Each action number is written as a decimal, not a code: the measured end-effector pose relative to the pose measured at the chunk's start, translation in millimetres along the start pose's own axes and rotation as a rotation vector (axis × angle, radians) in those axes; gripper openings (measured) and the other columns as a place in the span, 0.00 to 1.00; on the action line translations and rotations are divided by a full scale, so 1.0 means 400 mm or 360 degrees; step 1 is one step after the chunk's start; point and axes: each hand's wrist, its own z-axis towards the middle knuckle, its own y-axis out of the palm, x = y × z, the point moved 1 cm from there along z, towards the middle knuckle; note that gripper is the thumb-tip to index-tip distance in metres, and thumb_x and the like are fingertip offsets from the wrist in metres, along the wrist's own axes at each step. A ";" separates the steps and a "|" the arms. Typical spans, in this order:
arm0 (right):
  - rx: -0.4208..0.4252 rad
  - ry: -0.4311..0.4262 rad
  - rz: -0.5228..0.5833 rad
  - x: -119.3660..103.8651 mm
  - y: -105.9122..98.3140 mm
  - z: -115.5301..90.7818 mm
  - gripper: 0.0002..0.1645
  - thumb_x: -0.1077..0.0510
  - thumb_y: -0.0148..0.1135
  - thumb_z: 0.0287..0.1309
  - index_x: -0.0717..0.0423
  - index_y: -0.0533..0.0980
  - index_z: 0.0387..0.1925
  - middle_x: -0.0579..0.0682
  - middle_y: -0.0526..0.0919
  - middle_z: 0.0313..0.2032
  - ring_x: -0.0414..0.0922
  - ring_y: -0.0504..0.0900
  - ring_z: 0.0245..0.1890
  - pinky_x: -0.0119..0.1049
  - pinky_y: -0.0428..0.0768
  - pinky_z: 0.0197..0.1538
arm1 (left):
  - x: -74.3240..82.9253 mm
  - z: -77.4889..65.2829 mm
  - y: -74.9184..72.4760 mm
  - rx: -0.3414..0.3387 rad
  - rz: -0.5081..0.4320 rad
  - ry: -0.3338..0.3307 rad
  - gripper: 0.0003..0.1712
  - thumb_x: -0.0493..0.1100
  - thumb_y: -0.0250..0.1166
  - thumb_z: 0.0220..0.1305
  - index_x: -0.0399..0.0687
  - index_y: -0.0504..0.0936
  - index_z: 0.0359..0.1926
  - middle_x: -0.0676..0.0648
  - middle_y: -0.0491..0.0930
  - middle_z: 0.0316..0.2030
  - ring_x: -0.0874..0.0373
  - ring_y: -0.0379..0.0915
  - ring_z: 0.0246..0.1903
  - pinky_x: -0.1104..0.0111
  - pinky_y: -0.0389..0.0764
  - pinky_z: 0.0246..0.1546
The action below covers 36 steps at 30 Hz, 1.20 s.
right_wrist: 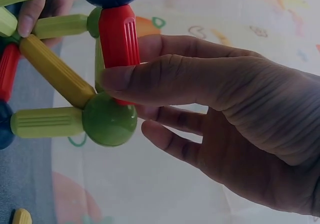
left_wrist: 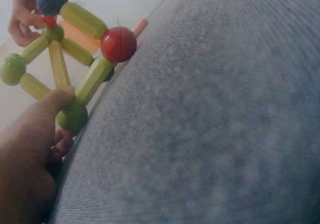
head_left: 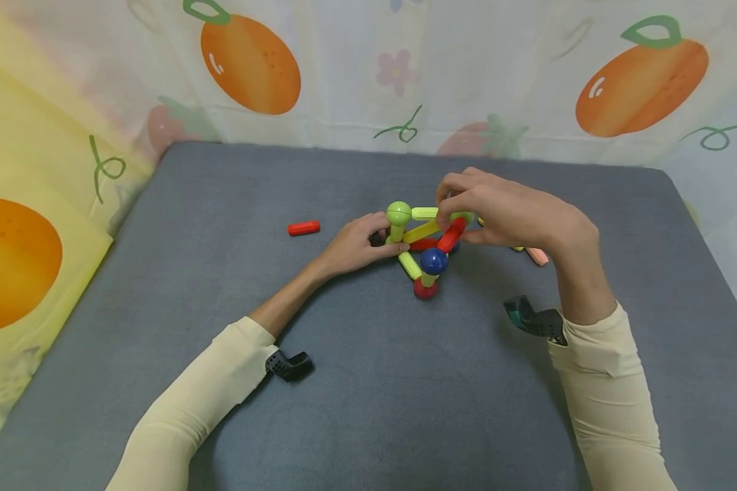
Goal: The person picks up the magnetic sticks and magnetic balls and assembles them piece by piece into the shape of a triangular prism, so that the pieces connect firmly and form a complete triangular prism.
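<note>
A frame of magnetic building sticks and balls stands on the table between both hands. My left hand (head_left: 353, 244) grips it low at the left, thumb over a green ball (left_wrist: 72, 116) and stick ends. At the upper right, my right hand (head_left: 503, 208) pinches a red stick (right_wrist: 117, 34) between thumb and fingers. One end of that stick meets a blue ball (head_left: 433, 261); its other end is at a green ball (right_wrist: 110, 119). A yellow stick (right_wrist: 57, 72) slants across the frame. Below the blue ball is a red ball (head_left: 426, 288), and a light green ball (head_left: 399, 213) tops the left corner.
A loose red stick (head_left: 304, 228) lies left of the frame on the grey table (head_left: 368, 409). Beyond the right hand lies a salmon stick (head_left: 537, 256), with yellow pieces partly hidden near it. A fruit-print cloth (head_left: 344, 68) hangs behind the table's far edge.
</note>
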 end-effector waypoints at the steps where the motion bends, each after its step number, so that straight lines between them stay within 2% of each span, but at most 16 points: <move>1: -0.0004 -0.0003 -0.0002 0.000 0.001 0.001 0.15 0.68 0.76 0.56 0.46 0.86 0.40 0.49 0.81 0.53 0.49 0.74 0.55 0.48 0.77 0.57 | 0.000 0.000 0.000 0.0001 -0.0002 0.0005 0.13 0.51 0.72 0.68 0.52 0.81 0.45 0.48 0.77 0.36 0.56 0.71 0.36 0.65 0.70 0.41; 14: -0.0006 0.0001 0.0002 0.009 0.005 0.005 0.15 0.68 0.75 0.57 0.46 0.85 0.40 0.49 0.79 0.50 0.48 0.73 0.53 0.47 0.77 0.55 | -0.003 0.002 0.002 0.0005 -0.0004 0.0014 0.13 0.51 0.73 0.68 0.51 0.80 0.44 0.48 0.77 0.36 0.56 0.71 0.36 0.65 0.70 0.41; 18: -0.0046 0.0086 0.0080 0.016 0.004 0.004 0.19 0.68 0.72 0.60 0.51 0.82 0.51 0.50 0.79 0.53 0.49 0.73 0.55 0.49 0.77 0.58 | -0.003 0.004 0.003 0.0004 -0.0003 0.0022 0.13 0.51 0.72 0.68 0.51 0.80 0.45 0.48 0.77 0.36 0.56 0.71 0.36 0.65 0.70 0.41; 22: -0.0167 0.0247 0.0237 0.040 0.004 0.005 0.35 0.65 0.70 0.63 0.55 0.70 0.70 0.54 0.75 0.64 0.53 0.74 0.62 0.54 0.76 0.65 | -0.002 0.003 0.001 0.0001 -0.0005 0.0028 0.13 0.50 0.72 0.68 0.51 0.81 0.45 0.47 0.77 0.36 0.56 0.71 0.36 0.65 0.70 0.41; 25: -0.0280 0.0374 0.0310 0.075 0.014 0.009 0.41 0.61 0.71 0.64 0.57 0.64 0.74 0.56 0.76 0.65 0.55 0.78 0.61 0.56 0.78 0.63 | -0.003 0.004 0.000 0.0005 -0.0004 0.0030 0.13 0.50 0.72 0.68 0.51 0.81 0.46 0.47 0.77 0.37 0.56 0.71 0.37 0.65 0.71 0.41; 28: -0.0379 0.0433 0.0359 0.121 0.043 0.020 0.32 0.59 0.74 0.62 0.61 0.73 0.65 0.57 0.83 0.58 0.53 0.84 0.54 0.52 0.82 0.57 | -0.004 0.003 -0.001 0.0005 -0.0002 0.0026 0.13 0.51 0.72 0.68 0.51 0.81 0.46 0.47 0.77 0.37 0.55 0.71 0.37 0.65 0.70 0.41; 31: -0.0455 0.0431 0.0524 0.166 0.083 0.035 0.21 0.58 0.75 0.62 0.61 0.79 0.53 0.53 0.87 0.45 0.48 0.83 0.43 0.43 0.82 0.49 | -0.003 0.002 -0.002 0.0002 0.0002 0.0013 0.14 0.51 0.72 0.68 0.51 0.81 0.46 0.47 0.76 0.37 0.55 0.71 0.37 0.65 0.70 0.41; 33: -0.0488 0.0410 0.0651 0.190 0.110 0.044 0.15 0.57 0.75 0.62 0.60 0.81 0.46 0.49 0.84 0.34 0.43 0.78 0.34 0.36 0.78 0.42 | -0.002 0.000 -0.002 -0.0003 0.0009 0.0001 0.14 0.51 0.72 0.68 0.52 0.80 0.46 0.47 0.76 0.37 0.55 0.71 0.37 0.65 0.70 0.41; 36: -0.0519 0.0402 0.0770 0.210 0.135 0.053 0.12 0.57 0.76 0.61 0.59 0.82 0.41 0.44 0.72 0.24 0.39 0.66 0.26 0.32 0.69 0.35 | -0.001 -0.001 -0.001 -0.0009 0.0013 -0.0007 0.14 0.52 0.72 0.68 0.52 0.80 0.46 0.48 0.76 0.37 0.56 0.71 0.37 0.65 0.70 0.41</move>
